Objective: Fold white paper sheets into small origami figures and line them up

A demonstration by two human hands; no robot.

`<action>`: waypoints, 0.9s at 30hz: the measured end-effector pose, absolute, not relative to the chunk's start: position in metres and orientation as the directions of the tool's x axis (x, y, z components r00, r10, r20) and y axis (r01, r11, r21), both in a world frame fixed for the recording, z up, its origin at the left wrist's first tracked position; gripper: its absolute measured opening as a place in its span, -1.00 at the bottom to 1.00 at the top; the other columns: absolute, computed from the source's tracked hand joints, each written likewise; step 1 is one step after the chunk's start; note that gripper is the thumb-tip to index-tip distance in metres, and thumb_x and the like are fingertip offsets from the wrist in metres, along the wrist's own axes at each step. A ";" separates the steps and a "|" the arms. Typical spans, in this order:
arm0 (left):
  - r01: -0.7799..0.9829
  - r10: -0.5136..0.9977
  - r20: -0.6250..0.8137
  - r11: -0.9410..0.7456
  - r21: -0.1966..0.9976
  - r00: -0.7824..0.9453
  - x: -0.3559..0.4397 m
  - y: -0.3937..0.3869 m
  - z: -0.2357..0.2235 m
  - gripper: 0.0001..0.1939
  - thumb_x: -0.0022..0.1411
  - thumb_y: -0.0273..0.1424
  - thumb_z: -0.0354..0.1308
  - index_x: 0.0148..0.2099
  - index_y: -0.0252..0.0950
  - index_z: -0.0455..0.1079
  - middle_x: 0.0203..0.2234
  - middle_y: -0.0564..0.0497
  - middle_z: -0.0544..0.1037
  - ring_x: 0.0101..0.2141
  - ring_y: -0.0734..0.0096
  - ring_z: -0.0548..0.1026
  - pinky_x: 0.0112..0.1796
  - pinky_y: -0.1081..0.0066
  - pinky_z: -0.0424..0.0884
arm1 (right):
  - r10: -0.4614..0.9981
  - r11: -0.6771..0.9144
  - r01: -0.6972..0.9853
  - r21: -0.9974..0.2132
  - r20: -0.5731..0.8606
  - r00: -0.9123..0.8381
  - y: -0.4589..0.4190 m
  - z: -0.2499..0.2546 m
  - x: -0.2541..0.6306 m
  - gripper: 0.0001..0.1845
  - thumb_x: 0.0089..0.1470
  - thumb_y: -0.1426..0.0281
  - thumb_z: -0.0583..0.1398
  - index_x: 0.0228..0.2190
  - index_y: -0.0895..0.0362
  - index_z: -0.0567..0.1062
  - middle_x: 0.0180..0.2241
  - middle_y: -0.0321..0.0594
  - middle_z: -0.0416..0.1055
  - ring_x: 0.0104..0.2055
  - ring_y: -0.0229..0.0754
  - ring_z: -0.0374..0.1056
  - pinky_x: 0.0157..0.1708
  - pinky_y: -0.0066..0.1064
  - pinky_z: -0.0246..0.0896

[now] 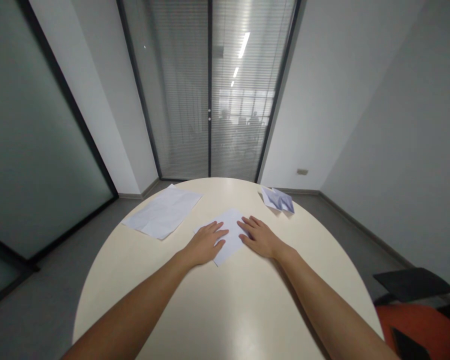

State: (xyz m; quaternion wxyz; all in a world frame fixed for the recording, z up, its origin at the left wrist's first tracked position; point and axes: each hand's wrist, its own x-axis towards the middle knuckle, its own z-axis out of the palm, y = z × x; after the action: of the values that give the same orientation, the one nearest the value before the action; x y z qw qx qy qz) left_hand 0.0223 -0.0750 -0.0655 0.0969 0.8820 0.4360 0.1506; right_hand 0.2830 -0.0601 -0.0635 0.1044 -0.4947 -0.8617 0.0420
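Behind us, in the upper middle of the frame, no: we face a glass partition (183, 100) with blinds, and below it a round cream table (232, 305) fills the lower middle; an orange and black chair (420, 325) stands at the lower right. At the centre of the frame, a small white sheet of paper (231, 240) lies on the tabletop between and partly beneath our hands. Our left hand (206, 242) and right hand (260, 237) are both open, palms down, fingers loosely spread, gripping nothing; the fingers lie on the sheet's two sides.

To press the paper well, we should judge that light, even pressure from both sides is best, smoothing outward so that it neither slides nor puckers. Thin paper like this probably creases easily.

The sheet looks plain and mostly flat, turned cornerwise, one point toward us. A larger wrinkled sheet (165, 211) lies at the table's left, and a folded paper (278, 201) stands partly raised near the right rim.
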 end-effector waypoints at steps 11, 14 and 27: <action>0.759 0.800 0.249 -0.598 0.256 0.546 0.022 -0.075 -0.063 -0.54 0.36 -0.34 0.00 0.26 -0.32 0.35 0.27 -0.14 0.34 0.25 0.12 0.29 0.26 0.13 0.19 | 0.849 0.516 0.839 -0.174 0.238 -0.472 -0.063 -0.054 0.280 -0.41 0.25 0.04 0.09 0.13 0.16 0.46 0.22 0.02 0.33 0.34 0.17 0.07 0.30 0.02 -0.03; 0.692 0.745 0.246 -0.667 0.277 0.620 0.023 -0.079 -0.060 -0.54 0.36 -0.34 0.02 0.26 -0.25 0.35 0.28 -0.09 0.34 0.27 0.15 0.27 0.27 0.11 0.18 | 0.821 0.553 0.813 -0.182 0.283 -0.495 -0.066 -0.048 0.274 -0.47 0.27 0.09 0.08 0.06 0.18 0.50 0.14 0.03 0.41 0.27 0.11 0.19 0.28 -0.02 0.04; 0.558 0.652 0.255 -0.750 0.356 0.714 0.025 -0.085 -0.052 -0.56 0.34 -0.35 0.06 0.24 -0.20 0.37 0.26 -0.10 0.34 0.28 0.17 0.23 0.29 0.12 0.16 | 0.855 0.504 0.820 -0.271 0.021 -0.518 -0.072 -0.057 0.264 -0.29 0.37 0.02 -0.18 0.38 0.10 0.03 0.42 -0.11 -0.14 0.45 0.06 -0.23 0.37 0.07 -0.23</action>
State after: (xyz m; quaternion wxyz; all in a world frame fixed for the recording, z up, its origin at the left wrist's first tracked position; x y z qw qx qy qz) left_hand 0.0251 -0.0846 -0.0520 0.1276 0.9169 0.3298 0.1851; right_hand 0.2641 -0.0721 -0.0570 0.0763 -0.4849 -0.8638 0.1139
